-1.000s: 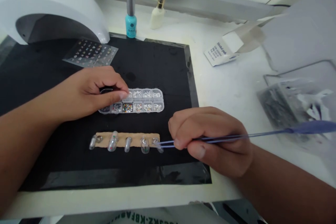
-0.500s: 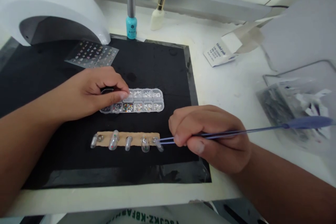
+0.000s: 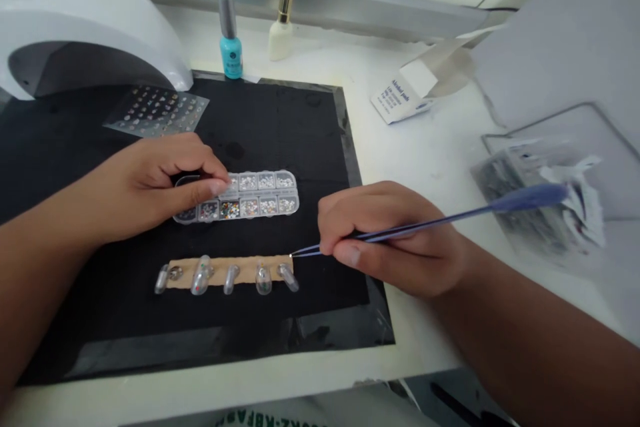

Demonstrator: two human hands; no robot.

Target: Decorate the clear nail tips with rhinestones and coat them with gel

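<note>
A UV nail lamp (image 3: 75, 20) arches at far left beside a sheet of nail stickers (image 3: 155, 110) on a black mat (image 3: 300, 113) atop the table (image 3: 425, 147). The left hand (image 3: 155, 187) curls at the end of a clear rhinestone case (image 3: 260, 197), fingertips against it, its grip impossible to tell. Below, clear false nails (image 3: 200, 277) sit along a tan strip (image 3: 245, 267). The tip of blue tweezers (image 3: 450, 222), pinched in the right hand (image 3: 395, 240), has lifted from the rightmost nail (image 3: 289, 277) to just above it, at the strip's corner. An alcohol pad packet (image 3: 397, 101) and a clear bag of wrappers (image 3: 535, 193) lie farther right.
</note>
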